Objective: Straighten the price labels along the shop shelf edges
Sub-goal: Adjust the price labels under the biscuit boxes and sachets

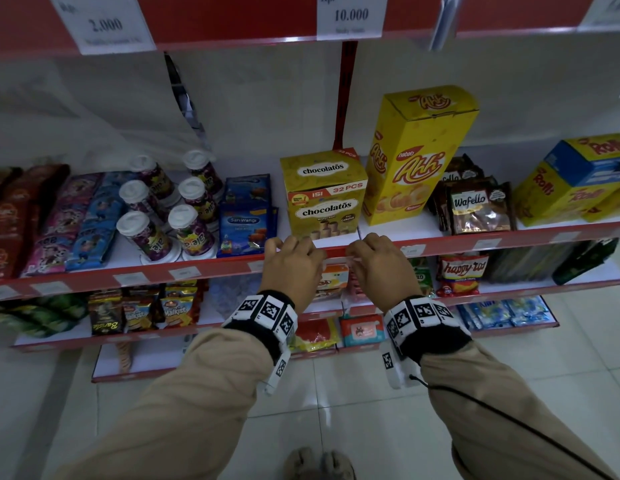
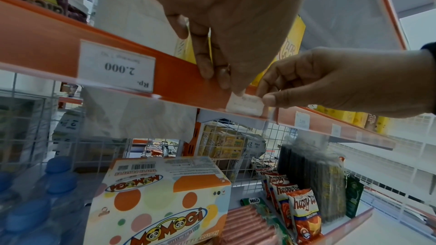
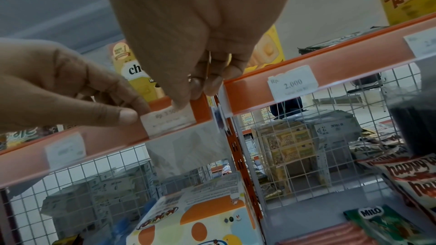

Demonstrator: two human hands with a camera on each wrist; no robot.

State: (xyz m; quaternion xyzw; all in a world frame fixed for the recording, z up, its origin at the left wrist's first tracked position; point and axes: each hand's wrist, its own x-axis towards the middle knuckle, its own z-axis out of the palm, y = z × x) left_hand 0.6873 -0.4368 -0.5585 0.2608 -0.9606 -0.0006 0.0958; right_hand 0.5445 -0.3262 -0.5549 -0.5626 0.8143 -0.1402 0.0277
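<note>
A small white price label [image 2: 245,105] reading "Rp. 3.50…" sits in the clear strip of the red shelf edge [image 1: 215,268], below the chocolatos box [image 1: 322,199]. My left hand [image 1: 284,245] pinches the label's left end between thumb and forefinger, which the right wrist view shows at the left hand [image 3: 136,113] and label [image 3: 169,120]. My right hand [image 1: 357,251] pinches its right end, as the right hand [image 2: 265,96] shows from the left wrist. In the head view both hands hide the label.
Other labels line the same strip: a "2.000" one [image 2: 118,66] to the left and one with a torn corner [image 3: 292,83] to the right. A tall Ahh box [image 1: 416,150] stands beside the chocolatos. A Momogi box [image 2: 160,202] sits on the shelf below. A higher shelf edge [image 1: 232,32] overhangs.
</note>
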